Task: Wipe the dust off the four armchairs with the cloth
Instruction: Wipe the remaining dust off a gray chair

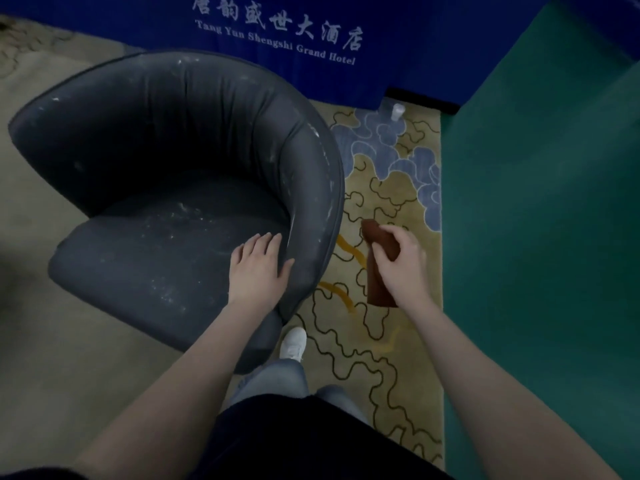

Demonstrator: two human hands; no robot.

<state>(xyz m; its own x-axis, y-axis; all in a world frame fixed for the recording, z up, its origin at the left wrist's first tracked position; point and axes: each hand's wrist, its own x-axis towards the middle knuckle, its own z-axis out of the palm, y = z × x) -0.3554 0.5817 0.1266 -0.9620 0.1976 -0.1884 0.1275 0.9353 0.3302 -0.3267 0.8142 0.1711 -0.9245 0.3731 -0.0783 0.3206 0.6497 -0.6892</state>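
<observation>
Left hand point(260, 266) flat on dusty armchair point(166, 161) arm (fingers straight), right hand point(403, 263) beside the armchair, gripping brown cloth point(379, 278).

A banner point(277, 36) hung behind the armchair point(166, 188). The left hand point(258, 268) rested on the armchair's seat, at its right edge. Right of the armchair, above the rug point(391, 188), the right hand point(401, 261) gripped the cloth point(379, 289). 1 shoe point(293, 342) stood just before the armchair.

Blue banner point(277, 46) reads "Tang Yun Shengshi Grand Hotel".
</observation>
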